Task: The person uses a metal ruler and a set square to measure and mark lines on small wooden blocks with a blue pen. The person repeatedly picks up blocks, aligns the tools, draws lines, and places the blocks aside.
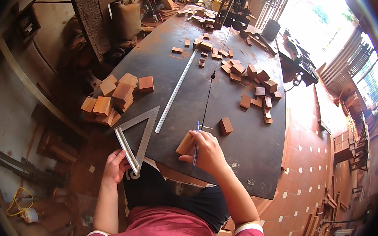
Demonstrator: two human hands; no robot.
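1. at the near edge of the tabletop (257, 164): wooden block (185, 144) under the right hand (207, 151), whose fingers hold a blue pen (196, 145) and touch the block.
2. left hand (115, 165): fingers gripping metal square (147, 134), apart from block.
3. square not yet on block; no pen line readable. loose blocks (122, 93) around, done or not: can't tell.
4. block: light brown, boxy, partly hidden.

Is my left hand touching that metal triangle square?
Touching. The head view shows the left hand gripping the metal triangle square by its thick edge.
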